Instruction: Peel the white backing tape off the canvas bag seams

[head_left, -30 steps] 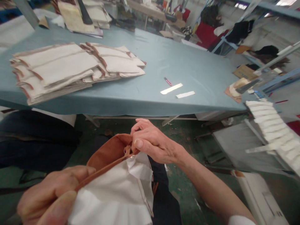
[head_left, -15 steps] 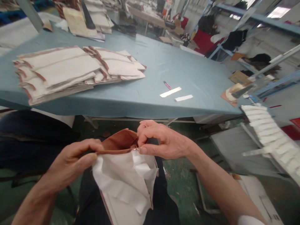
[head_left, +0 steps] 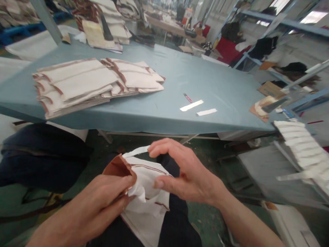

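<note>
Over the lap lies a white fabric pouch (head_left: pixel 150 216) with brown seam edges, its brown inside (head_left: pixel 115 168) showing at the mouth. My left hand (head_left: pixel 102 199) pinches the rim of that mouth between thumb and fingers, where the white cloth bunches up. To the right, my right hand (head_left: pixel 185 171) has its thumb and fingers spread wide around the pouch's side. A narrow white flap (head_left: pixel 136 151) sticks up from the pouch's far edge and reaches the fingertips of this hand; whether they touch it, I cannot tell.
A blue-covered table (head_left: pixel 144 118) spans the front, bearing stacked white pieces with brown edges (head_left: pixel 82 80). Small pink-handled snips (head_left: pixel 187 97) and two white strips (head_left: pixel 192 105) lie to the right. A dark-clothed leg (head_left: pixel 46 154) is at left; a white pleated strip (head_left: pixel 303 147) hangs at right.
The pouch has turned in the hands, and the left hand has shifted right along its rim. My right hand has let go of the rim and opened.
</note>
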`<state>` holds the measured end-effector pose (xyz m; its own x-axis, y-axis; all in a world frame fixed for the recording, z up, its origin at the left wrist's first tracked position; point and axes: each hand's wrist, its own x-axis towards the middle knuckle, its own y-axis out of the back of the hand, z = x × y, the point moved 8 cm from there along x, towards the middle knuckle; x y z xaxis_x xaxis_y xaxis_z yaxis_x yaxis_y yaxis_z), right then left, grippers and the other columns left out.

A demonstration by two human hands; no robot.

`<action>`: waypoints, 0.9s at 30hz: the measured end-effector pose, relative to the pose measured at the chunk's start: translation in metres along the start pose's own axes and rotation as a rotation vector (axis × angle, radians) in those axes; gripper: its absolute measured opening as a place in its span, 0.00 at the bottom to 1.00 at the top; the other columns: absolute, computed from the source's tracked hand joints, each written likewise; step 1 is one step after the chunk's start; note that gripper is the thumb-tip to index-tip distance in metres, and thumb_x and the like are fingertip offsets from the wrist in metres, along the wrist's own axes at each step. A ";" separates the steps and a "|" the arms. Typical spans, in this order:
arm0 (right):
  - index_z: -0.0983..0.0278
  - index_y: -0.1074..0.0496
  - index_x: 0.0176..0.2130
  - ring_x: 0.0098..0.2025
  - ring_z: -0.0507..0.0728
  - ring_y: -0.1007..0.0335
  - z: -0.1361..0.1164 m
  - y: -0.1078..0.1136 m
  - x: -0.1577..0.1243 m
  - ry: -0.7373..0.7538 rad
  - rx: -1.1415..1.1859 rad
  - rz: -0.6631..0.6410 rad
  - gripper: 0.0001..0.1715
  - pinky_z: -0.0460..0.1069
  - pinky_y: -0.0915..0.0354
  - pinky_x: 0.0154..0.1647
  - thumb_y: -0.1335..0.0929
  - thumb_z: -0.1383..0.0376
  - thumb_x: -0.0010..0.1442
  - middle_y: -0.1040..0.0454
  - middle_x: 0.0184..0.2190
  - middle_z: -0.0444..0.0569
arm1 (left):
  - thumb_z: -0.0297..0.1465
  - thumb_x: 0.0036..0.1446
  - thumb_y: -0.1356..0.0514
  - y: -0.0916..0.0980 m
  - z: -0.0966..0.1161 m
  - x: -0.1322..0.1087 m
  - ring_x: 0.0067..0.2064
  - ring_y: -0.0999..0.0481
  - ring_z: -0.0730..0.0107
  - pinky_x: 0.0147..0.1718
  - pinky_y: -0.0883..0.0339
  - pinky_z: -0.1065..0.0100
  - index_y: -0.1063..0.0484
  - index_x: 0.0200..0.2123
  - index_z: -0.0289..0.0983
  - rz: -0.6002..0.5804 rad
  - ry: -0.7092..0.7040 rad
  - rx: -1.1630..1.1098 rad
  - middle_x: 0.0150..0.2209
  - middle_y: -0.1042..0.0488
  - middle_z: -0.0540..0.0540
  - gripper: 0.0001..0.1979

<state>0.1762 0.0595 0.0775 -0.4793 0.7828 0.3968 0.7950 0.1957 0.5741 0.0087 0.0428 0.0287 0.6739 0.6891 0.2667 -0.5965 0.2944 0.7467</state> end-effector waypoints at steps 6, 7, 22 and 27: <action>0.60 0.29 0.39 0.32 0.56 0.24 -0.012 -0.073 -0.065 0.011 -0.215 0.191 0.17 0.51 0.33 0.35 0.32 0.50 0.73 0.19 0.32 0.47 | 0.21 0.64 0.45 -0.002 0.000 -0.068 0.45 0.14 0.62 0.48 0.21 0.70 0.25 0.49 0.44 0.096 0.115 0.137 0.44 0.14 0.47 0.16; 0.60 0.30 0.37 0.30 0.55 0.25 -0.012 -0.083 -0.070 -0.010 -0.221 0.190 0.14 0.51 0.35 0.33 0.33 0.56 0.74 0.20 0.30 0.46 | 0.20 0.64 0.46 -0.005 0.002 -0.068 0.42 0.14 0.64 0.45 0.21 0.71 0.26 0.46 0.43 0.062 0.129 0.113 0.41 0.15 0.48 0.15; 0.60 0.30 0.38 0.27 0.52 0.26 0.014 -0.093 -0.107 -0.249 0.037 -0.120 0.14 0.47 0.36 0.30 0.38 0.62 0.77 0.21 0.27 0.44 | 0.14 0.59 0.51 -0.058 0.043 -0.054 0.30 0.19 0.64 0.32 0.29 0.63 0.33 0.40 0.41 -0.046 0.075 0.341 0.31 0.18 0.52 0.17; 0.60 0.25 0.37 0.32 0.53 0.22 0.036 -0.107 -0.146 -0.624 0.161 -0.370 0.17 0.46 0.33 0.38 0.37 0.59 0.77 0.18 0.30 0.43 | 0.18 0.65 0.46 -0.086 0.046 -0.058 0.32 0.19 0.62 0.33 0.31 0.61 0.32 0.40 0.41 -0.151 0.128 0.349 0.32 0.18 0.51 0.11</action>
<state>0.1741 -0.0547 -0.0676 -0.4642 0.8297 -0.3101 0.6905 0.5582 0.4599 0.0409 -0.0534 -0.0233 0.6695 0.7389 0.0766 -0.2962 0.1710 0.9397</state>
